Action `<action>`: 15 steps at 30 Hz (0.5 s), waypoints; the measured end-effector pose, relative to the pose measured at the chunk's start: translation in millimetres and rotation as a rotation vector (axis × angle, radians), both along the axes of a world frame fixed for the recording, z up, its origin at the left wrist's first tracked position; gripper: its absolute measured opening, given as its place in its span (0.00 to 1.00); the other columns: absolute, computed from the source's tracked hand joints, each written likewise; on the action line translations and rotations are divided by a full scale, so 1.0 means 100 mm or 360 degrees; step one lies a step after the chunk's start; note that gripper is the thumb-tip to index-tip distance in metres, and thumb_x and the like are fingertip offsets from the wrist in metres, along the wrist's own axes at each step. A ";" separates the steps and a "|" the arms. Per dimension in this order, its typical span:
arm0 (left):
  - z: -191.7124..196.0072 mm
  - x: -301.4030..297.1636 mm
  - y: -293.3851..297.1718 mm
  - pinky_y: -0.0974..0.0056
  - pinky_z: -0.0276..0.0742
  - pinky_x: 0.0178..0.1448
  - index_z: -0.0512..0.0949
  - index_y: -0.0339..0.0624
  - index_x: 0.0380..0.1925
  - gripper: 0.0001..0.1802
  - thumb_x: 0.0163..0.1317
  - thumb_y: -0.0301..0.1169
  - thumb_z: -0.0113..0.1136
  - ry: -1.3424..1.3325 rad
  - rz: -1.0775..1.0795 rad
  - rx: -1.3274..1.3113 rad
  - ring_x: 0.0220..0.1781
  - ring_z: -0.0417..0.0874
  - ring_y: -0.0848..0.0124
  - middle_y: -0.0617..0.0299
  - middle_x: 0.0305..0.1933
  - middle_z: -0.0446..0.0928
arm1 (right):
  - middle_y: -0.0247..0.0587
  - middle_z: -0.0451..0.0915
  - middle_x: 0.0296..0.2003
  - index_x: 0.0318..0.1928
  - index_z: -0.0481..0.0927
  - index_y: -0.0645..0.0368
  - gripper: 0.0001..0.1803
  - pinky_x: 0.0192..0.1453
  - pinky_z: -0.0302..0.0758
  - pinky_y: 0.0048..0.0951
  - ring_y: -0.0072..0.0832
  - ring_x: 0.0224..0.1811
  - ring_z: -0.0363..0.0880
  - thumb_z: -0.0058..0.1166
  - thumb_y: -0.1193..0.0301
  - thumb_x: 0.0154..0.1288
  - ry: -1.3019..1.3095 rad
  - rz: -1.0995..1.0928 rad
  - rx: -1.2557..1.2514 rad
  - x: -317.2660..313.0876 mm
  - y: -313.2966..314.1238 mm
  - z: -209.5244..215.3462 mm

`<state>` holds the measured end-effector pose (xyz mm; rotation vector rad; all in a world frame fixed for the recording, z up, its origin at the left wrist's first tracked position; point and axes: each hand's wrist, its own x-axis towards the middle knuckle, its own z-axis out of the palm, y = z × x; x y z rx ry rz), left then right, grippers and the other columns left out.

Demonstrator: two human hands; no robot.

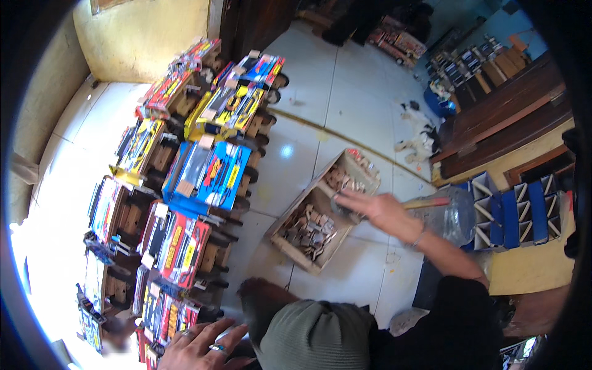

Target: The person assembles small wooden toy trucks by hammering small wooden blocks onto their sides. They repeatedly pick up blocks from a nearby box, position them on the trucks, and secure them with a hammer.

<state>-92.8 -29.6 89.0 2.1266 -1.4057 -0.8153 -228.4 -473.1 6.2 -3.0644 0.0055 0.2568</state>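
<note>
My right hand [385, 213] reaches over a shallow wooden box [288, 251] with a divider. Its fingers are closed round what looks like a hammer, whose wooden handle [425, 202] with a red end sticks out to the right; the grip is partly hidden. Small wooden pieces [308, 231] fill the near compartment, and more pieces [342, 177] lie in the far one. At the lower left my left hand [206, 345], wearing rings, has its fingers apart and holds nothing visible. It is beside the nearest of several colourful toy trucks [169, 314].
Two rows of wooden toy trucks [213, 169] stand on the left of the tiled floor [308, 74]. At right are blue-sided divided boxes [518, 213] and a clear plastic bag [450, 225]. A black-and-white cat [422, 132] lies farther back. Olive fabric [314, 336] covers the lower middle.
</note>
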 end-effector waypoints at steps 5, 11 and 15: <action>0.01 -0.06 0.03 0.51 0.74 0.68 0.71 0.44 0.68 0.34 0.61 0.32 0.68 0.0040 -0.0199 0.0144 0.66 0.76 0.48 0.50 0.68 0.74 | 0.43 0.87 0.46 0.52 0.84 0.50 0.12 0.47 0.81 0.42 0.44 0.43 0.86 0.61 0.68 0.69 -0.0235 -0.0319 0.0608 0.06 0.09 0.20; 0.11 -0.08 -0.02 0.51 0.75 0.68 0.71 0.44 0.69 0.34 0.61 0.28 0.67 0.0064 -0.0214 0.0159 0.65 0.76 0.48 0.50 0.68 0.74 | 0.46 0.81 0.33 0.39 0.81 0.58 0.09 0.46 0.79 0.45 0.46 0.40 0.83 0.62 0.65 0.68 0.0105 -0.0363 0.0518 -0.04 0.36 -0.20; 0.10 -0.09 -0.05 0.51 0.76 0.67 0.71 0.44 0.69 0.34 0.61 0.27 0.67 0.0083 -0.0192 0.0158 0.66 0.77 0.49 0.50 0.68 0.74 | 0.46 0.83 0.37 0.46 0.83 0.58 0.09 0.47 0.79 0.46 0.47 0.42 0.84 0.59 0.74 0.66 0.0226 -0.0331 0.0421 -0.22 0.60 -0.66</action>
